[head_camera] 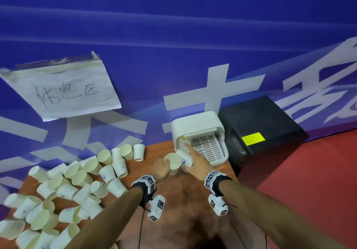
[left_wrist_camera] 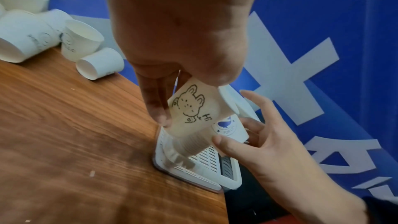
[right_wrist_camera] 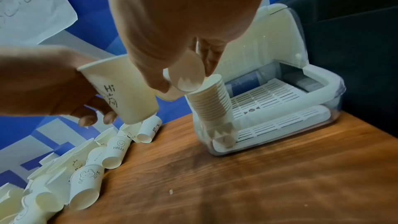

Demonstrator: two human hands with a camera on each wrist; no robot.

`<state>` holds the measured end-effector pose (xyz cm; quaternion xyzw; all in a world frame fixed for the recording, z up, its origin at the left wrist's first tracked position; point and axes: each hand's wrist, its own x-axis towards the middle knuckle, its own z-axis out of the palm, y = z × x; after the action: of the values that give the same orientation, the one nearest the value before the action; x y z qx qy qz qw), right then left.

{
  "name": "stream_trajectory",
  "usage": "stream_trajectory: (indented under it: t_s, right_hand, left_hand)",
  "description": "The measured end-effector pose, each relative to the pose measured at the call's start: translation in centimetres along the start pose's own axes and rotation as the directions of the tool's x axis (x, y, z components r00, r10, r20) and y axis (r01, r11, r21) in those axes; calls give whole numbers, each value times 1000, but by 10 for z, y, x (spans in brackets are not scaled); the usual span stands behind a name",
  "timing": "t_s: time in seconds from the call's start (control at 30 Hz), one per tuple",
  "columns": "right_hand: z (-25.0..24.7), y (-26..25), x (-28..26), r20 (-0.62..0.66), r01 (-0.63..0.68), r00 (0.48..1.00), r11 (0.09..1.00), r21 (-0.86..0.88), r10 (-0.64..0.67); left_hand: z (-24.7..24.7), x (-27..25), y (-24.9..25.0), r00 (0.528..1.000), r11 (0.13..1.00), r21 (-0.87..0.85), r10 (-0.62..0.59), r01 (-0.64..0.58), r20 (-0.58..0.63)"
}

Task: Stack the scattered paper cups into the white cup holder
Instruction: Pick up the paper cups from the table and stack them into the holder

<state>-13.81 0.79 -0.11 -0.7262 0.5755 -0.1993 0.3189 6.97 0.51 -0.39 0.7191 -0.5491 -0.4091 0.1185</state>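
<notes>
My left hand (head_camera: 164,166) grips a paper cup with a bear and "Hi" on it (left_wrist_camera: 193,108), mouth towards me, just left of the white cup holder (head_camera: 199,125). My right hand (head_camera: 188,158) grips a whale-print cup (left_wrist_camera: 230,127) on its side. Its bottom (right_wrist_camera: 185,76) shows in the right wrist view, close to the top of the cup stack (right_wrist_camera: 211,105). That stack leans in the holder's left front corner. Scattered cups (head_camera: 77,181) lie in a heap on the left of the wooden table (head_camera: 189,200).
A black box (head_camera: 266,125) stands right against the holder's right side. A blue banner wall with a taped paper note (head_camera: 63,86) runs behind the table. Red floor (head_camera: 309,171) lies past the table's right edge.
</notes>
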Motion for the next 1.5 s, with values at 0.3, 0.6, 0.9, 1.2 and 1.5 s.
stream_trajectory:
  t_s: [0.3,0.6,0.9,1.2,1.5]
  right_hand:
    - [-54,47,-4,76,41,997,991,-127,-32]
    - [-90,87,0,55,72,996,983,-169,-64]
    - [-120,104,15,-1,170,983,922,-347,-181]
    - [-128,93,40,-200,-58,978,998,20,61]
    - [-74,82,15,-269,-302,817,777,552,509]
  left_hand:
    - [37,-9,72,997,999,14,32,-33,76]
    - [59,-5,121,995,986,140,83,-91,63]
    - [78,6,129,1000,985,174,14,-10,-18]
    - [61,6,128,962,981,194,66,-14,-265]
    - [55,20,89,946,987,143,-29,79,-324]
